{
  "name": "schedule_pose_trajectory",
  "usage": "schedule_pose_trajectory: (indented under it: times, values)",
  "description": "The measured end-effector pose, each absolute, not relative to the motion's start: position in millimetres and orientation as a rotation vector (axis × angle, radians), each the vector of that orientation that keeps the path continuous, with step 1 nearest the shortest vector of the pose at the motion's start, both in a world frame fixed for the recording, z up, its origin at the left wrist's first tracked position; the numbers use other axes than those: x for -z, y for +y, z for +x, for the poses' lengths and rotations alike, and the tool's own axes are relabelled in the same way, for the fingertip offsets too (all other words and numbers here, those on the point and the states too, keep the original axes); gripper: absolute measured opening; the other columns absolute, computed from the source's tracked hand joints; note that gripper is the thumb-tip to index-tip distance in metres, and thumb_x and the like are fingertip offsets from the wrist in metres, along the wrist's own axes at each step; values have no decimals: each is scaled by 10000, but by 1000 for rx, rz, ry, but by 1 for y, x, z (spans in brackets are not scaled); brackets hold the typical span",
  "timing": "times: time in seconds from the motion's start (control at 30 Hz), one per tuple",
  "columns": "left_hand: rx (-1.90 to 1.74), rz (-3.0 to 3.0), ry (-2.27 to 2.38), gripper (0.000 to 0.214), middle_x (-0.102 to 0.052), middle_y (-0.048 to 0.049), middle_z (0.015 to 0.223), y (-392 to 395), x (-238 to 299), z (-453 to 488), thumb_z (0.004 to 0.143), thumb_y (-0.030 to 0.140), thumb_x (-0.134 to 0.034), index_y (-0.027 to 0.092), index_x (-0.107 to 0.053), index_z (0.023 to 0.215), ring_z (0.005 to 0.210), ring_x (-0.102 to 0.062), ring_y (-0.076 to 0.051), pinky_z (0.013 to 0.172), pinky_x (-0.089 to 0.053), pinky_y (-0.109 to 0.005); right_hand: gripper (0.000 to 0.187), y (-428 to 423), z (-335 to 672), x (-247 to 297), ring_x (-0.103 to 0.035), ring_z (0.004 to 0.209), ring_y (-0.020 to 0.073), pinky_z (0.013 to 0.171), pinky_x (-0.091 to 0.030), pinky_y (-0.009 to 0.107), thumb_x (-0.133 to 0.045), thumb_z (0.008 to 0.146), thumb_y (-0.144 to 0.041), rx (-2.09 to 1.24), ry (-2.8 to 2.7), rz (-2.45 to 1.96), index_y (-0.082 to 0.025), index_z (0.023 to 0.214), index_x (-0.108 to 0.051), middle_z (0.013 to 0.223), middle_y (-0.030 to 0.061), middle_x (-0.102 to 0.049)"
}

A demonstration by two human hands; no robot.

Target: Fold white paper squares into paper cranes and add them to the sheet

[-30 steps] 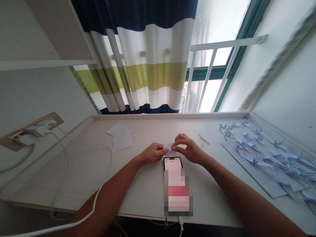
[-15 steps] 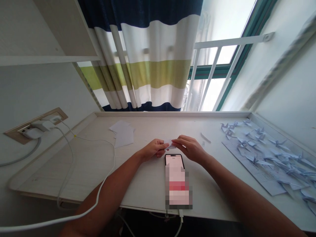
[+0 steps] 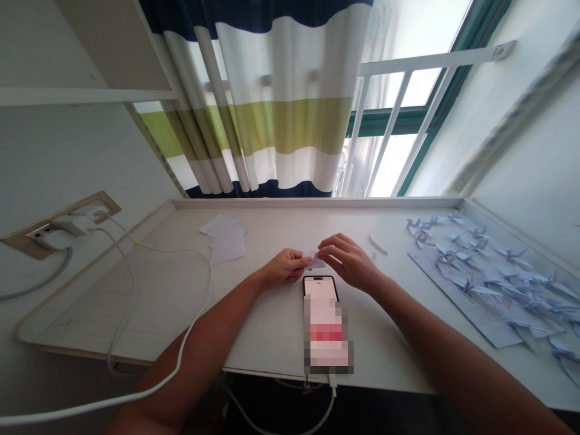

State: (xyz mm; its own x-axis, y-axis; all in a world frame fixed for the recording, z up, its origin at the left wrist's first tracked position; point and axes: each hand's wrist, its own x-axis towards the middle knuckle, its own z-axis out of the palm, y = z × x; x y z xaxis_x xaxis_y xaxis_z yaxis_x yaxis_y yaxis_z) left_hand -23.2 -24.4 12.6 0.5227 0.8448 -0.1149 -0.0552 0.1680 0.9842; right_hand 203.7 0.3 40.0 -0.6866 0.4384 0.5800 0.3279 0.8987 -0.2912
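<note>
A small piece of folded white paper is held above the white desk, just beyond the top end of a phone. My left hand pinches its left side between thumb and fingers. From the right, my right hand has its bent fingertips at the paper's right edge, on what looks like a raised flap. Exact finger contact there is too small to make out fully. The phone lies face up below both hands, its lit screen partly blurred out.
Loose white paper sheets lie at the back left. Several folded paper cranes crowd the right side, some on a printed sheet. A paper strip lies beyond my right hand. A white cable crosses my left forearm.
The right fingers have shifted slightly and spread a little at the paper's right edge, and more of the paper shows. The left hand keeps its pinch. The whole view has tilted slightly.
</note>
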Motion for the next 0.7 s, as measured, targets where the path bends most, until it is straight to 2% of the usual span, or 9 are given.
schedule_pose_trajectory:
  times: [0.13, 0.27, 0.37, 0.43, 0.5, 0.6, 0.7]
  values:
    - [-801, 1247, 857, 426, -367, 99, 431, -24, -13, -22, 839, 533, -702, 155, -542, 724, 395, -308, -53, 447, -213, -226, 165, 1, 204, -40, -630, 1000, 260, 868, -540, 468, -545, 1006, -294, -283, -2403, -480, -236, 1047, -694, 1052, 98, -733]
    - [-803, 1307, 855, 416, -385, 87, 429, -26, -14, -22, 886, 526, -653, 136, -577, 763, 401, -329, -56, 453, -213, -229, 178, 2, 204, -40, -622, 1017, 272, 914, -528, 492, -569, 994, -296, -362, -2346, -531, -236, 1103, -696, 1045, 96, -740]
    - [-822, 1321, 855, 409, -436, 74, 454, -26, -15, -22, 901, 523, -638, 133, -579, 791, 417, -376, -60, 467, -271, -222, 144, 3, 205, -40, -594, 1055, 279, 942, -518, 493, -622, 964, -318, -418, -2347, -555, -253, 1039, -726, 1059, 88, -716]
    - [-821, 1330, 850, 416, -565, 30, 554, -27, -16, -21, 899, 539, -635, 128, -585, 856, 473, -493, -83, 493, -354, -219, 98, 4, 206, -38, -567, 1102, 284, 948, -516, 499, -658, 939, -316, -433, -2336, -579, -263, 951, -740, 1107, 81, -687]
    - [-806, 1338, 823, 445, -696, -51, 756, -27, -17, -21, 895, 553, -637, 119, -592, 981, 609, -642, -139, 543, -449, -235, 69, 5, 207, -36, -534, 1170, 296, 960, -510, 521, -683, 920, -303, -435, -2308, -616, -265, 904, -738, 1175, 79, -655]
    - [-809, 1331, 779, 511, -741, -156, 976, -27, -17, -20, 881, 548, -663, 108, -572, 1125, 768, -735, -211, 607, -533, -279, 49, 5, 207, -33, -466, 1292, 325, 1012, -475, 580, -706, 899, -301, -440, -2257, -670, -267, 874, -730, 1274, 76, -612]
    - [-810, 1338, 764, 533, -745, -191, 1025, -27, -16, -20, 857, 514, -712, 99, -577, 1163, 794, -749, -224, 634, -557, -295, 80, 5, 206, -34, -476, 1313, 326, 1025, -466, 591, -680, 915, -320, -523, -2247, -692, -263, 882, -726, 1312, 81, -603]
